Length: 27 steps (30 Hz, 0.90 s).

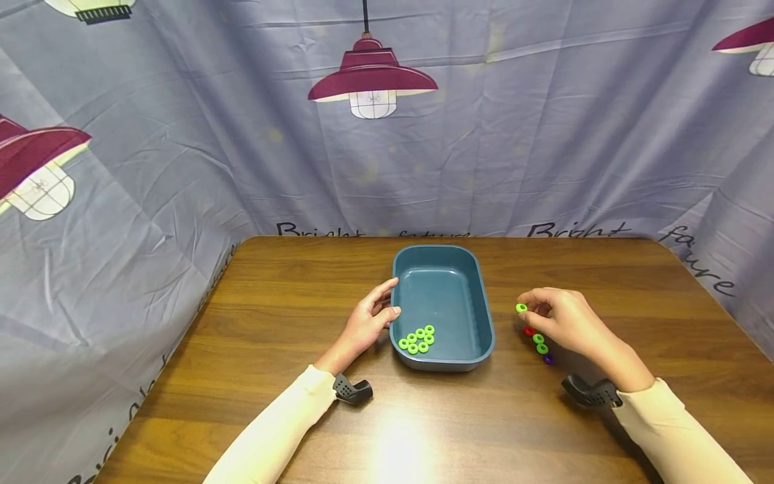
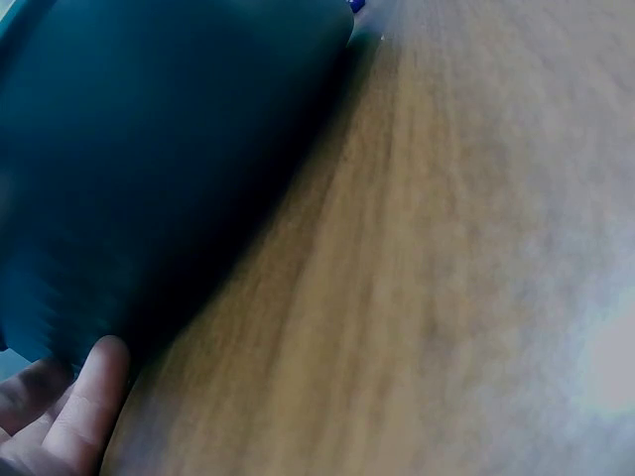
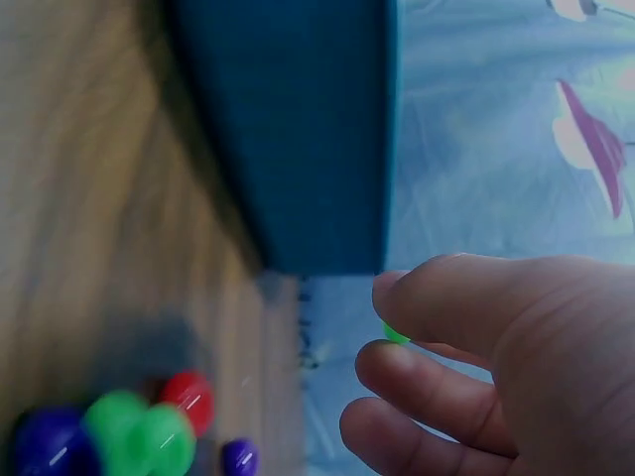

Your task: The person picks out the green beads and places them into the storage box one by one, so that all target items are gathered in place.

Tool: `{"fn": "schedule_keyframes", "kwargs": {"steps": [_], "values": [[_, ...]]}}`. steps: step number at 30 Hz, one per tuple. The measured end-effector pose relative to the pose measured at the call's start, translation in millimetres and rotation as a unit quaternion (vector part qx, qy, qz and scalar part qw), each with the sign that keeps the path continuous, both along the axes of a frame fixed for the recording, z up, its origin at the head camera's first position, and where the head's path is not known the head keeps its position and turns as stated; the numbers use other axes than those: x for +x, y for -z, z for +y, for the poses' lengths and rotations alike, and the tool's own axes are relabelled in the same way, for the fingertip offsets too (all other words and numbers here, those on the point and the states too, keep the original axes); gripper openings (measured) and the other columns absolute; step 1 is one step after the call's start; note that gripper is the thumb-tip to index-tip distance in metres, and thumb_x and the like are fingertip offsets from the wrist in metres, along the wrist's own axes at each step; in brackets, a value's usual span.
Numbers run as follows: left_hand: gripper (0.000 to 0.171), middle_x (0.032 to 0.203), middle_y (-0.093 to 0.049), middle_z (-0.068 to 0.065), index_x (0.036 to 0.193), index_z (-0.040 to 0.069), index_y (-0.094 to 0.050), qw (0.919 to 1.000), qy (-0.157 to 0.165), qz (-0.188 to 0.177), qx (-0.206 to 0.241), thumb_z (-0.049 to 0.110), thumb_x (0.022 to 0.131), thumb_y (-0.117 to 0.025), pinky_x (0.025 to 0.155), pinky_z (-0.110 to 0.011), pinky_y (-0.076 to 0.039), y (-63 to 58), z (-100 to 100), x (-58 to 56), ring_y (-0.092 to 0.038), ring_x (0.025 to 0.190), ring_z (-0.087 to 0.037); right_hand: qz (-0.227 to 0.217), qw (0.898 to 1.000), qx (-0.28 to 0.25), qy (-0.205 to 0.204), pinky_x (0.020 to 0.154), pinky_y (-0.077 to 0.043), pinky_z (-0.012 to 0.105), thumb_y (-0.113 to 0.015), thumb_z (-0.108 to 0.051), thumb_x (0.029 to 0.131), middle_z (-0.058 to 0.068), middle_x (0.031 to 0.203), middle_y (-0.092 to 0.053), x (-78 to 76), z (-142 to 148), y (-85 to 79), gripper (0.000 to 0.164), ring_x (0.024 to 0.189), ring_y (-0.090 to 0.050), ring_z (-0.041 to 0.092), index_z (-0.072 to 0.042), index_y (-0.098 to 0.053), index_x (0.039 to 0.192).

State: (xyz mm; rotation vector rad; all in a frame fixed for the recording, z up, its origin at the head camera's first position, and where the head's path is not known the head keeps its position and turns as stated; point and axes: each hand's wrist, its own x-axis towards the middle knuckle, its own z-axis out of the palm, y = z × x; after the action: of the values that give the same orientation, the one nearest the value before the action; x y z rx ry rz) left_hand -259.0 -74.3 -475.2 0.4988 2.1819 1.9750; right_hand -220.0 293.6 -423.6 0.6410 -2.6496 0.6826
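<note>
A dark teal plastic bin point(image 1: 444, 302) stands on the table, with several small green rings point(image 1: 420, 333) clustered in its near left corner. My left hand point(image 1: 367, 319) rests against the bin's left wall, thumb and forefinger tips at the rim. In the left wrist view, fingers point(image 2: 94, 397) touch the outer wall. Right of the bin, my right hand point(image 1: 562, 316) pinches a green ring point(image 1: 521, 308) between thumb and fingertips, above the table. Below that hand lie a red ring point(image 1: 529, 331), green rings point(image 1: 540, 343) and a purple ring point(image 1: 548, 359) in a short row.
The wooden table point(image 1: 290, 302) extends around the bin on all sides. A grey-blue curtain point(image 1: 459, 148) printed with lamps hangs behind it and along the left. Black wrist mounts point(image 1: 353, 390) are on both forearms. The right wrist view shows another purple piece point(image 3: 240, 457) on the table.
</note>
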Motion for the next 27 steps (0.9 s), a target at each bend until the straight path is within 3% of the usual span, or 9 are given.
{"fn": "schedule_keyframes", "kwargs": {"steps": [8,12,27], "values": [[0.063,0.147,-0.052,-0.028,0.155,0.009,-0.041,1.0,-0.007,0.004,-0.002,0.006,0.094,-0.059,0.077,-0.027,-0.057,-0.4,-1.0,0.5,-0.062,0.12,-0.036,0.003,1.0,-0.017,-0.015,0.06,-0.049,0.025,-0.076,-0.003,0.082,-0.007,0.077,-0.071,-14.0,-31.4,-16.0,0.015,0.067,-0.054,-0.006,-0.009,-0.078,0.095],[0.063,0.147,-0.052,-0.028,0.155,0.009,-0.041,1.0,-0.005,0.001,0.001,0.005,0.095,-0.059,0.077,-0.025,-0.056,0.8,-1.0,0.2,-0.061,0.122,-0.038,-0.011,0.999,-0.028,-0.03,0.061,-0.051,0.027,-0.076,-0.003,0.083,-0.003,0.079,-0.072,-18.7,-48.9,-20.7,0.015,0.068,-0.057,-0.001,-0.007,-0.078,0.097],[0.063,0.147,-0.051,-0.029,0.155,0.008,-0.04,1.0,-0.001,0.0,0.005,0.005,0.095,-0.058,0.076,-0.023,-0.056,1.3,-0.4,0.2,-0.06,0.124,-0.043,-0.057,0.995,-0.014,-0.082,0.065,-0.051,0.023,-0.078,-0.007,0.084,0.0,0.087,-0.074,-30.5,-97.8,-20.8,0.017,0.074,-0.06,0.007,-0.006,-0.078,0.101]]}}
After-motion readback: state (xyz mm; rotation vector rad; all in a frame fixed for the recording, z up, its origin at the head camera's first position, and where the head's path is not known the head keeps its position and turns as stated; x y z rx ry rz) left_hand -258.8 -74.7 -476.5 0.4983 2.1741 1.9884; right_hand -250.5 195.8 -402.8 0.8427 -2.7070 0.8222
